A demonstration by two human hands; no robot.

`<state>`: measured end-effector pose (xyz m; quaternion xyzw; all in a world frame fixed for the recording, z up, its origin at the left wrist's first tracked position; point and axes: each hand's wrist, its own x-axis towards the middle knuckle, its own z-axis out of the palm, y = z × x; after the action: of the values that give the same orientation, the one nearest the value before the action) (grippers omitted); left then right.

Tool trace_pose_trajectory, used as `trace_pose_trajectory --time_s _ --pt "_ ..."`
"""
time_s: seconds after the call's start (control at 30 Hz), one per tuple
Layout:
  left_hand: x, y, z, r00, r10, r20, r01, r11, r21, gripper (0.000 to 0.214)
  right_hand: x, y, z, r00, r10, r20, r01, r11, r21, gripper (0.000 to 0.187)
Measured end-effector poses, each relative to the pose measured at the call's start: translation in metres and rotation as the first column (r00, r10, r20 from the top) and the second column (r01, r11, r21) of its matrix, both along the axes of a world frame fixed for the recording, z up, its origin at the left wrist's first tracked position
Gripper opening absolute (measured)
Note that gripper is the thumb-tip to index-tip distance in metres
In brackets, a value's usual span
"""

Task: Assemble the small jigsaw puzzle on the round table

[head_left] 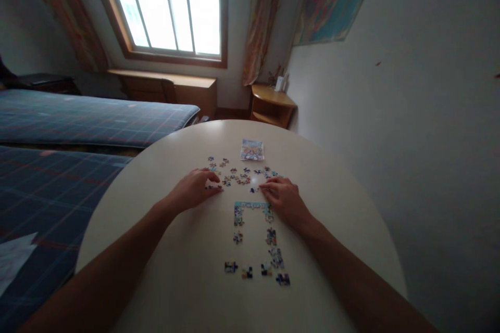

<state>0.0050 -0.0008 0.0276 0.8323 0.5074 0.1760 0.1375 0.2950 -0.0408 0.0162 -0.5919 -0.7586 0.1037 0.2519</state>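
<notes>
Jigsaw pieces (244, 179) lie loose in a scattered band across the middle of a round, cream-coloured table (320, 177), between the two hands and a little beyond them. The left hand (197, 187) rests at the band's left end, thumb and forefinger spread apart, with a few pieces at the gap between them. At the right end, the right hand (281, 193) reaches down with its fingers close together, the tips beside a dark loose piece (252, 190); whether they pinch anything, I cannot tell.

Nearer the person, a partly joined puzzle border (252, 205) has a light-blue top edge and short sides running down from both corners. Separate pieces continue below it on either side, and the lowest, including a dark edge piece (230, 267), form a broken row. Beyond the loose pieces lies a small printed picture sheet (252, 151). Plaid-covered mattresses (89, 117) stand left of the table.
</notes>
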Motion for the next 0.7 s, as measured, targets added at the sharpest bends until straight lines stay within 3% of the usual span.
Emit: trace_pose_trajectory --time_s 0.27,0.7 --pt "-0.028 0.019 -0.008 0.971 0.237 -0.038 -0.232 0.968 0.099 0.022 0.010 0.001 0.001 1.000 -0.025 -0.010 0.025 1.000 -0.011 0.020" --pt "-0.015 0.021 -0.019 0.992 0.115 0.042 -0.120 0.983 0.140 0.022 0.018 0.001 -0.001 0.999 -0.027 -0.040 0.027 1.000 0.000 0.021"
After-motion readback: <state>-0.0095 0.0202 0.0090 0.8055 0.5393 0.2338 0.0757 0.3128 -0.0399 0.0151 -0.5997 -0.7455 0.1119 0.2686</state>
